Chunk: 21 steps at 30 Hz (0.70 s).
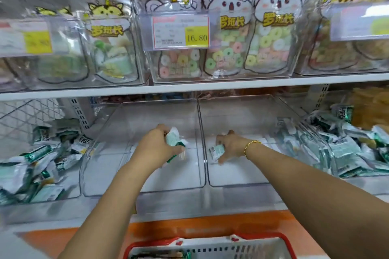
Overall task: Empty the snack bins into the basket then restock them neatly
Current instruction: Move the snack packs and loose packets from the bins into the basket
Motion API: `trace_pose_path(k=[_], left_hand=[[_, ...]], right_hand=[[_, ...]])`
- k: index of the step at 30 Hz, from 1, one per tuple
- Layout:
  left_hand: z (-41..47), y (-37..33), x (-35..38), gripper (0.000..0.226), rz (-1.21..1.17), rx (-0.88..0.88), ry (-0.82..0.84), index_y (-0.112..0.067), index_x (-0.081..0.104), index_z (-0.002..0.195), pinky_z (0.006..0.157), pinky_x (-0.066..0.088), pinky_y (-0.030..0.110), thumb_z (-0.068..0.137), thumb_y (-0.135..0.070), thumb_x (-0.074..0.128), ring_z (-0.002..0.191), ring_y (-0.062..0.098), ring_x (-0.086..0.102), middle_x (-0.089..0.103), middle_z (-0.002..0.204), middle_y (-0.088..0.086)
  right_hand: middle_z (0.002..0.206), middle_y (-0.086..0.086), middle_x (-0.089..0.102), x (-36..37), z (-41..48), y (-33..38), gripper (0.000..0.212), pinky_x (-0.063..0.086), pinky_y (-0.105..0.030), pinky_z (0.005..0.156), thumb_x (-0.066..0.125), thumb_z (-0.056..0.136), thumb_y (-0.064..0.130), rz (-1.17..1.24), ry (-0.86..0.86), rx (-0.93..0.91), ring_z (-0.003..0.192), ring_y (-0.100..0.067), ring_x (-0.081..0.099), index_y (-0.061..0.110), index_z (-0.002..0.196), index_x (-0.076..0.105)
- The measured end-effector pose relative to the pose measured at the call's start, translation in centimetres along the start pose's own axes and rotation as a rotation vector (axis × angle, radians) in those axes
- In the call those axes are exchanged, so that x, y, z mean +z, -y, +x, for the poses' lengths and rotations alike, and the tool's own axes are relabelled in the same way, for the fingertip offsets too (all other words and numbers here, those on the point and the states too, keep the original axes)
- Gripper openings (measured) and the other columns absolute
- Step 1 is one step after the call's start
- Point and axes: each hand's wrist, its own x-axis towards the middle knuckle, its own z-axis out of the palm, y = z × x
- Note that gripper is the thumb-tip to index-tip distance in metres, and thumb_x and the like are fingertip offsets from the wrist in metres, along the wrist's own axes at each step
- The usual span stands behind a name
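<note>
Two clear plastic snack bins stand side by side on the lower shelf. Inside the left bin (145,183), my left hand (156,146) grips a bunch of green-and-white snack packets (174,140). My right hand (231,146) reaches into the right bin (237,178) and holds a small green-and-white packet (216,151) against the bin floor. Apart from these packets, both bins show bare floors. A red basket (210,247) with a white mesh wall sits at the bottom edge, below my arms, with some packets inside.
Bins to the far left (35,164) and far right (345,149) are heaped with the same green-and-white packets. The upper shelf (189,87) carries clear bins of ring-candy bags and a price tag (181,32) reading 16.80. An orange ledge (189,227) runs beneath the lower shelf.
</note>
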Motion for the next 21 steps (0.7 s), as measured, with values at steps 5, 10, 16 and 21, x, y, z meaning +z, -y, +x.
trace_pose_path(k=[5,10,16,21], left_hand=[[-7.8,-2.0,0.6,0.047,-0.347,0.078,-0.205,-0.024,0.051,0.113,0.073,0.047,0.025,0.075,-0.031,0.078,0.088,0.009,0.057,0.060,0.103,-0.009],[-15.9,-3.0,4.3,0.044,-0.497,0.065,-0.181,-0.034,0.048,0.110,0.063,0.041,0.003,0.076,-0.034,0.076,0.084,-0.014,0.052,0.055,0.098,-0.024],[-20.5,-0.2,12.1,0.048,-0.319,-0.146,0.275,-0.021,0.053,0.115,0.065,0.042,0.019,0.079,-0.047,0.070,0.082,0.003,0.052,0.057,0.108,-0.005],[-23.5,3.0,19.6,0.063,-0.105,-0.345,0.604,-0.009,0.041,0.136,0.093,0.045,0.028,0.086,-0.037,0.067,0.105,0.018,0.052,0.052,0.127,0.008]], right_hand=[[0.123,-0.015,0.055,-0.9,-5.2,-1.0,0.059,0.038,-0.024,0.085,0.077,0.076,0.034,0.168,-0.227,-0.007,0.124,-0.029,0.037,0.012,0.124,0.051],[0.099,-0.003,0.054,-3.7,-14.6,0.0,0.049,0.040,-0.014,0.051,0.080,0.074,0.029,0.426,-0.406,-0.129,0.077,-0.019,0.056,0.021,0.114,0.052],[0.112,-0.006,0.041,3.2,-22.4,-0.6,0.054,0.042,-0.007,0.060,0.082,0.072,0.025,0.522,-0.401,-0.185,0.087,-0.021,0.049,0.030,0.115,0.050],[0.116,-0.006,0.044,14.5,-23.3,-3.5,0.055,0.043,-0.016,0.064,0.080,0.073,0.027,0.349,-0.120,0.014,0.095,-0.021,0.046,0.027,0.118,0.048]])
